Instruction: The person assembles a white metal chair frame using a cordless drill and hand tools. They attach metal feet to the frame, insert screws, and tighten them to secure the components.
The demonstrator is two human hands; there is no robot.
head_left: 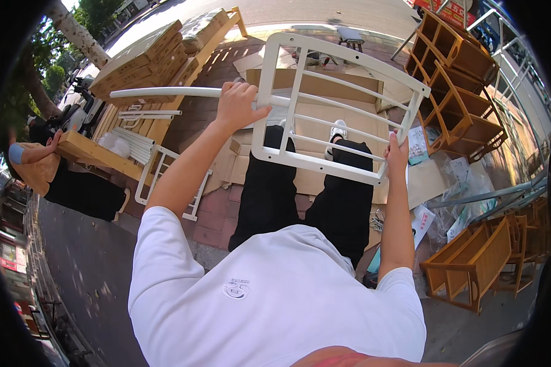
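In front of me I hold up a white frame (318, 165) with rounded corners and several thin crossbars. My left hand (237, 105) is closed around a long white tube (165, 92), right beside the frame's left post. The tube sticks out far to the left, and its other end reaches behind or into that post; I cannot tell which. My right hand (398, 156) grips the frame's right edge, thumb on the near side. Beneath the frame, flattened cardboard (318, 119) lies on the ground between and beyond my feet.
A wooden bench (101, 153) at left carries cardboard boxes (144, 64) and white tubes (131, 145). Another white slatted frame (196, 199) leans near it. A person (37, 165) sits at far left. Wooden chairs or racks (456, 92) and plastic bags (465, 183) crowd the right.
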